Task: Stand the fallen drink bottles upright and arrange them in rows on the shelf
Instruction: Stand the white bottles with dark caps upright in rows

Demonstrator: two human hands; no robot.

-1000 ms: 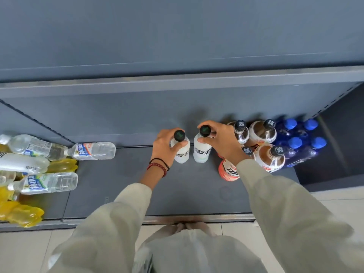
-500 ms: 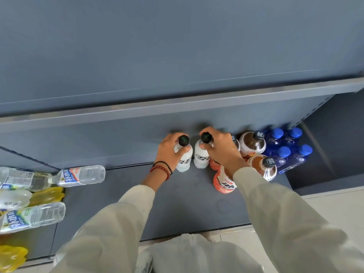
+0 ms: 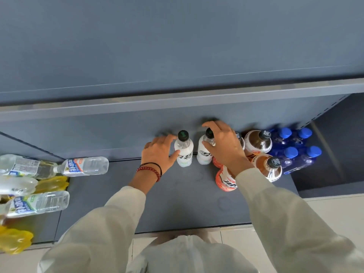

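Note:
Two white drink bottles with dark caps stand upright side by side at the back of the grey shelf (image 3: 177, 198). My left hand (image 3: 159, 152) lies beside the left white bottle (image 3: 183, 152), fingers relaxed and the thumb close to its body. My right hand (image 3: 223, 148) hovers over the right white bottle (image 3: 203, 154), fingers spread around its cap without closing on it. Fallen clear water bottles (image 3: 84, 166) and yellow bottles (image 3: 51, 184) lie at the far left.
Right of my hands stand pink-labelled bottles (image 3: 226, 181), brown tea bottles (image 3: 258, 143) and a block of blue bottles (image 3: 291, 153). An upper shelf edge (image 3: 177, 101) overhangs the back. Bare shelf floor stretches between the fallen bottles and the white ones.
Both hands gripped the white bottles' caps and slid them back against the rear wall. Now the fingers have opened and come off the caps.

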